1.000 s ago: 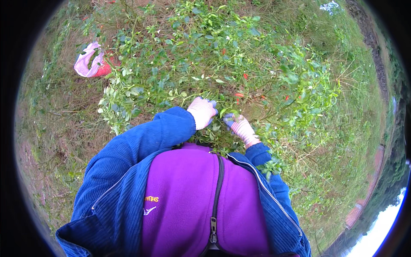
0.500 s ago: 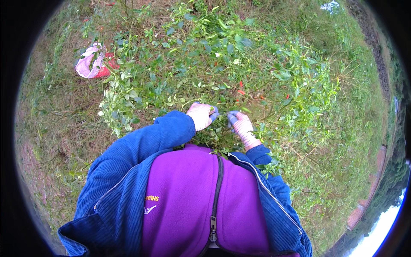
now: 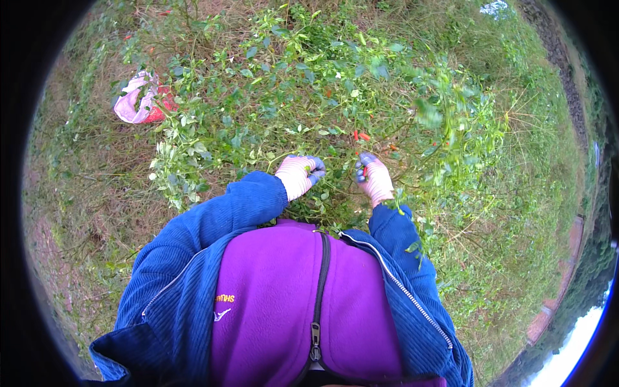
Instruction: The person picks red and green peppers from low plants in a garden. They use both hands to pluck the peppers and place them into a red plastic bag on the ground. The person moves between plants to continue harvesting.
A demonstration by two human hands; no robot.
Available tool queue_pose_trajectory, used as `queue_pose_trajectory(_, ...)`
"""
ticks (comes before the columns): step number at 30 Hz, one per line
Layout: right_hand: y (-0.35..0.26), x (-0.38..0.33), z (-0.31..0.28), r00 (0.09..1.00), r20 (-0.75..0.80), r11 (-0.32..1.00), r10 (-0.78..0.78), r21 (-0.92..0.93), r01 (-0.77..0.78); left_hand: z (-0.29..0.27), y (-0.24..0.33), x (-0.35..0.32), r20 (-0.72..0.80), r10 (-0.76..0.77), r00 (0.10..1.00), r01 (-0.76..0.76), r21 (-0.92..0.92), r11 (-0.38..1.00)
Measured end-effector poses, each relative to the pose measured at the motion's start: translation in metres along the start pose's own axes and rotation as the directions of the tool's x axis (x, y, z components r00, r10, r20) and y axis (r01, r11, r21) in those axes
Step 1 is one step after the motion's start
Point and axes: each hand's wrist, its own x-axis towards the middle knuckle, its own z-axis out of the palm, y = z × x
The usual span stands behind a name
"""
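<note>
Both my hands wear striped pink-and-white gloves with grey-blue fingers. My right hand (image 3: 374,180) is closed, and a small red chili pepper (image 3: 365,171) shows at its fingers. Just beyond it, more red chili peppers (image 3: 364,137) hang among the stems of a leafy chili plant (image 3: 303,71). My left hand (image 3: 298,176) is a little way to the left, fingers curled together beside green stems and leaves. Whatever those fingers hold, if anything, is hidden.
A pink-and-red bag (image 3: 132,106) with its mouth gaping sits at the far left among dry grass. Pale-leaved branches (image 3: 179,161) stand left of my left hand. Leafy branches (image 3: 461,122) spread on the right. A brownish strip (image 3: 560,284) runs along the right edge.
My right hand has moved slightly right and forward, toward the red chilies, and a red chili now shows at its fingers. My left hand has shifted slightly left. Some branches have swayed.
</note>
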Motion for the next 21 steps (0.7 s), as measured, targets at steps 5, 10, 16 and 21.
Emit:
queue_pose_trajectory(5, -0.003, 0.028, -0.007, 0.982, 0.172, 0.5, -0.081, -0.845, 0.189, -0.003, -0.003, -0.011, 0.064, -0.01, 0.998, 0.017, -0.105, 0.994)
queue_pose_trajectory(10, -0.011, 0.046, -0.009, 0.955, 0.268, 0.081, -0.13, -0.957, 0.279, -0.001, -0.013, -0.015, -0.002, -0.061, 0.998, 0.057, -0.335, 0.94)
queue_pose_trajectory(16, -0.011, 0.049, -0.009, 0.945, 0.309, 0.001, -0.106, -0.95, 0.311, 0.001, -0.027, -0.016, 0.013, 0.06, 0.998, -0.051, -0.383, 0.922)
queue_pose_trajectory(21, -0.008, 0.055, -0.002, 0.952, 0.3, -0.103, -0.063, -0.951, 0.293, -0.004, -0.027, -0.02, 0.109, 0.009, 0.994, 0.049, -0.517, 0.855)
